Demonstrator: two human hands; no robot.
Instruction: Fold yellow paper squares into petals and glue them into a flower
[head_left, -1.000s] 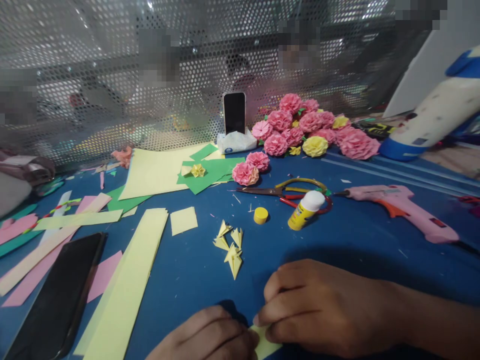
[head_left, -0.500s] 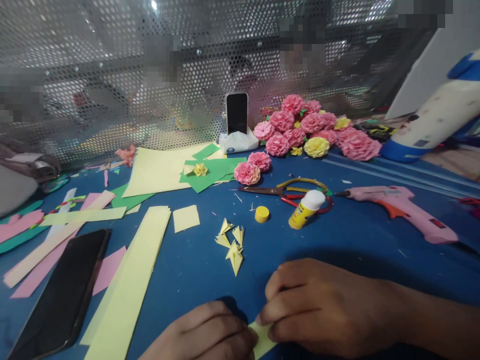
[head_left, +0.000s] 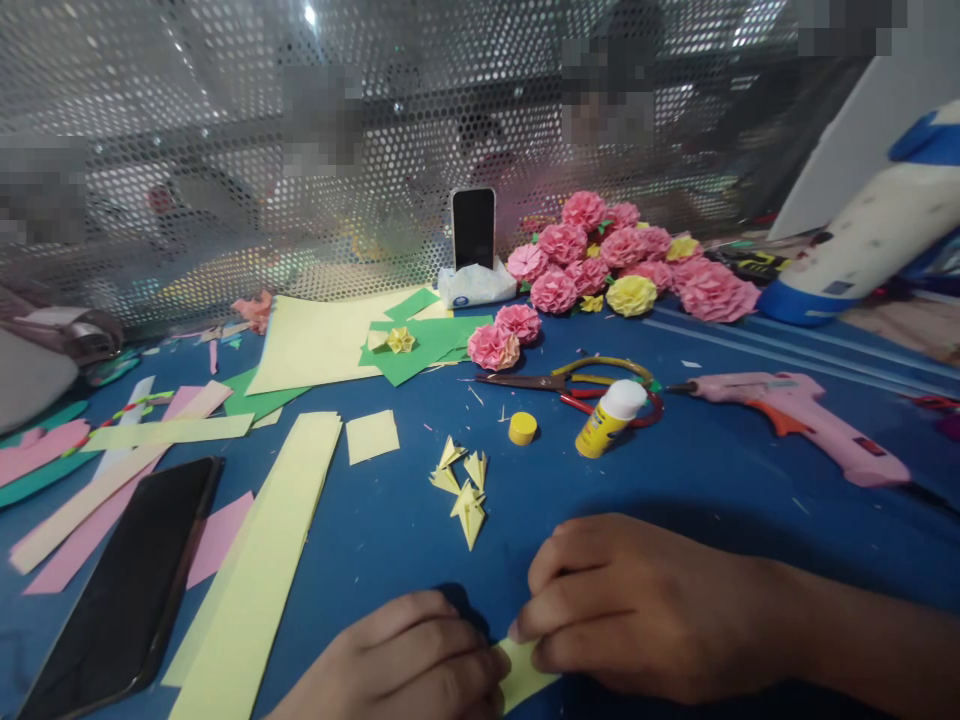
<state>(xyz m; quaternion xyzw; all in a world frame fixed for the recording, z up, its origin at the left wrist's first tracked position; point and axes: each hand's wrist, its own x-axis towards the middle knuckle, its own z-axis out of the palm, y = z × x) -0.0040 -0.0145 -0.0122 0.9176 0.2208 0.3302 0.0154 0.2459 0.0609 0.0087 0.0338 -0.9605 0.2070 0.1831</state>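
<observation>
At the near edge of the view, a small piece of pale yellow paper (head_left: 522,672) lies between my two hands. My right hand (head_left: 622,605) is closed, its curled fingertips gripping the paper's upper right part against the table. From the left, my left hand (head_left: 420,655) has its fingers pressed together on the paper's left edge; its thumb is hidden. Just beyond them lie several folded yellow paper pieces (head_left: 469,512) with pointed tips. An uncapped yellow glue stick (head_left: 609,420) stands tilted past my right hand, with its yellow cap (head_left: 523,428) to the left.
On the left are yellow paper strips (head_left: 262,560), a dark phone (head_left: 124,590) and a yellow square (head_left: 373,437). Scissors (head_left: 559,382) and a pink glue gun (head_left: 799,415) lie beyond my right hand. Pink paper flowers (head_left: 562,245) and a propped phone (head_left: 474,228) stand before a perforated metal panel (head_left: 225,100).
My left hand has shifted slightly up, and slightly more of the yellow paper shows between my hands. Both hands keep their hold; the other things stay in place.
</observation>
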